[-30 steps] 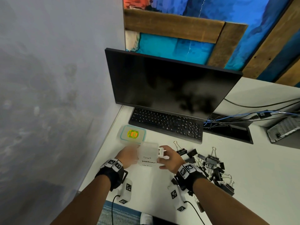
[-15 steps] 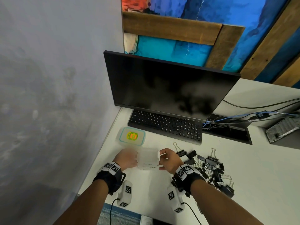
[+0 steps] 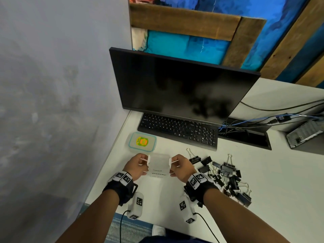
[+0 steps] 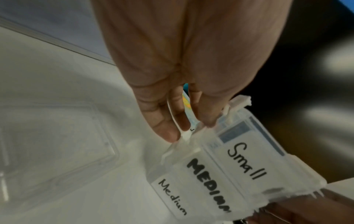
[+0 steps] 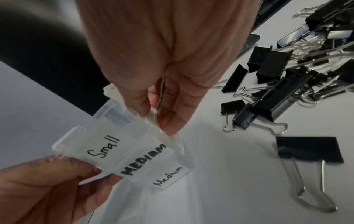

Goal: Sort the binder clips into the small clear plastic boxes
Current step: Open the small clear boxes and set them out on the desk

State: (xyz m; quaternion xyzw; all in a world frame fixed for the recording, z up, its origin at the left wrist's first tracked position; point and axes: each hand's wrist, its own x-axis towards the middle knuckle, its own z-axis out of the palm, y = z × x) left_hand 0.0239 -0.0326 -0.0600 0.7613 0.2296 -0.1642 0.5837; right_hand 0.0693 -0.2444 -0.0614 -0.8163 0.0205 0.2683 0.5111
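A stack of small clear plastic boxes labelled "Small", "MEDIUM" and "Medium" is held just above the white desk. My left hand pinches the white latch flaps on its left side. My right hand pinches those on its right side. In the left wrist view the left fingertips touch the flaps beside the boxes. The right wrist view shows the right fingertips on the flaps of the boxes. A pile of black binder clips of several sizes lies to the right; the right wrist view shows the same binder clips.
A lidded container with a teal rim and a yellow-green sticker sits behind the boxes. A keyboard and a dark monitor stand beyond. A grey wall bounds the desk on the left. Cables run at the right rear.
The stack has come level and nearer to me. Both hands have shifted to its sides, and the white latch flaps now stick outward.
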